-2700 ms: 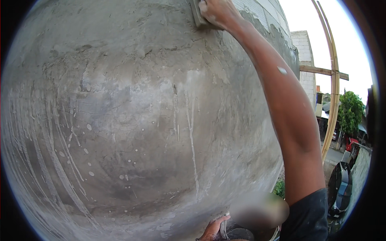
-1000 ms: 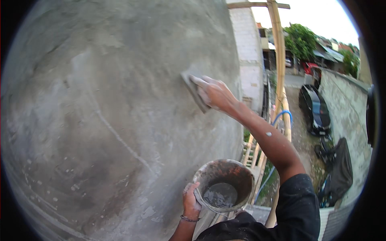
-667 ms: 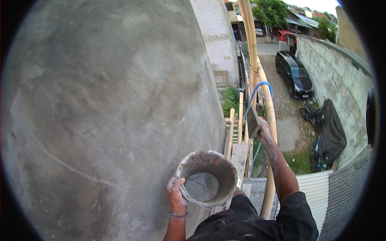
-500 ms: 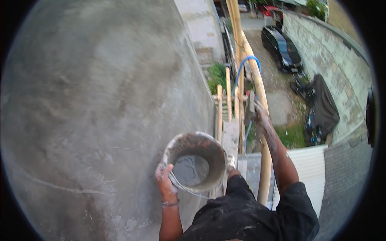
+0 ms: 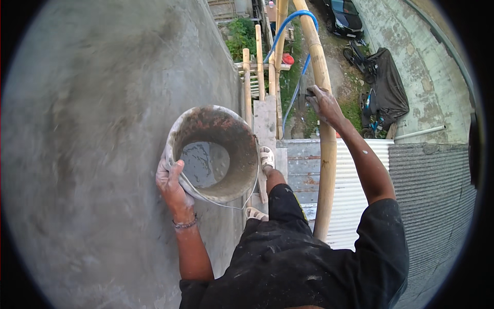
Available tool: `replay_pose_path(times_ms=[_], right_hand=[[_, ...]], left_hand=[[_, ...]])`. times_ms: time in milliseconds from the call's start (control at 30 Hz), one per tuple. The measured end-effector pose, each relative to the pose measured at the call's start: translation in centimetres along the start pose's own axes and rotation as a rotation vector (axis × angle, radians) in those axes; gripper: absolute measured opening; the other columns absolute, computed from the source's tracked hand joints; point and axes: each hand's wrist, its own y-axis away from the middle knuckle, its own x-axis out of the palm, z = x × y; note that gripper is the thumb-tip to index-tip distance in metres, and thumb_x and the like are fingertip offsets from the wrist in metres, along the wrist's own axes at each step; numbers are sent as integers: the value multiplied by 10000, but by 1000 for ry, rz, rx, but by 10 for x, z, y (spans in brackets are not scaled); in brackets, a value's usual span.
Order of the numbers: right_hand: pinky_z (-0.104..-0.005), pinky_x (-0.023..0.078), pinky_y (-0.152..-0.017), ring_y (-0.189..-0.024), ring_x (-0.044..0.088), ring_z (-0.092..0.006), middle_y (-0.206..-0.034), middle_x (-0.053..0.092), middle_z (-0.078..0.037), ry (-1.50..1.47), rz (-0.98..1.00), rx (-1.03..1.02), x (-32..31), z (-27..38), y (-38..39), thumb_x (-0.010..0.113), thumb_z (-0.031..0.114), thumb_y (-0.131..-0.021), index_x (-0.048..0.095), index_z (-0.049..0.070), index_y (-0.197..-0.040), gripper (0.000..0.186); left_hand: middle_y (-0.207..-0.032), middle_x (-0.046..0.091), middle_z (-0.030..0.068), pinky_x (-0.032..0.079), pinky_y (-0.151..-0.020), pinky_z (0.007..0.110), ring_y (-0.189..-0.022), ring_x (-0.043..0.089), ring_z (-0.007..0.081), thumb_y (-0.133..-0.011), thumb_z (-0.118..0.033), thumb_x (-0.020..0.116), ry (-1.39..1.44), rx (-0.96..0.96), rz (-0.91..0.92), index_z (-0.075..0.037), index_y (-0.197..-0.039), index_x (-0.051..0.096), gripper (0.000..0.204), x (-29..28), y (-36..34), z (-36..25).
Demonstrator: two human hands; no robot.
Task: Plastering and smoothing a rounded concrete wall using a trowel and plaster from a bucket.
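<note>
My left hand point(image 5: 174, 186) is closed on the left rim of a cement-stained bucket point(image 5: 241, 170), its thumb over the edge. The bucket tilts toward me, with watery grey mix point(image 5: 203, 164) in the bottom and a thin wire handle hanging along its near side. Over by the bamboo pole point(image 5: 325, 170), my right hand point(image 5: 327, 107) is closed round what looks like a trowel point(image 5: 302, 92), its grey blade seen nearly edge-on. Whether that hand also touches the pole I cannot tell. Both hands are smeared with grey.
A grey rendered wall point(image 5: 118, 129) rises on the left. My sandalled feet stand on a narrow plank point(image 5: 264, 121) high above the ground. A blue hose point(image 5: 281, 38) loops over the pole. Corrugated roofing point(image 5: 360, 190) lies below right; beyond are a car point(image 5: 343, 18) and a covered motorbike point(image 5: 386, 85).
The view has shifted, bringing more of the plank and both feet into sight. The bucket now appears farther up and left, still in my left hand. My right hand remains beside the pole.
</note>
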Motion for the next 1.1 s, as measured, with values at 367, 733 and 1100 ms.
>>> replay_pose_path(times_ms=[367,733,1100], right_hand=[[-593,252,-1191,-1039,677,-336,-1002,681,-148,114,-8,-46,7,92,159,608,129,-968,559,52,-1172,223],[-659,181,-1202,-925,694,-311,-945,678,-115,-6,-78,64,88,137,304,676,119,-938,550,41,-1209,309],[-684,168,-1198,-821,678,-335,-872,652,-136,-85,-44,100,152,140,347,694,100,-908,557,45,-1133,270]], left_hand=[[-1157,692,125,531,-938,343,-1022,674,220,-905,-8,617,25,-11,156,68,-1251,621,354,-25,4,-14],[-1150,683,122,521,-950,346,-1046,661,217,-912,-30,621,28,64,210,57,-1240,620,340,-57,15,-3],[-1219,648,144,489,-989,352,-1101,626,224,-916,-64,606,-67,59,215,74,-1276,567,387,-86,32,-17]])
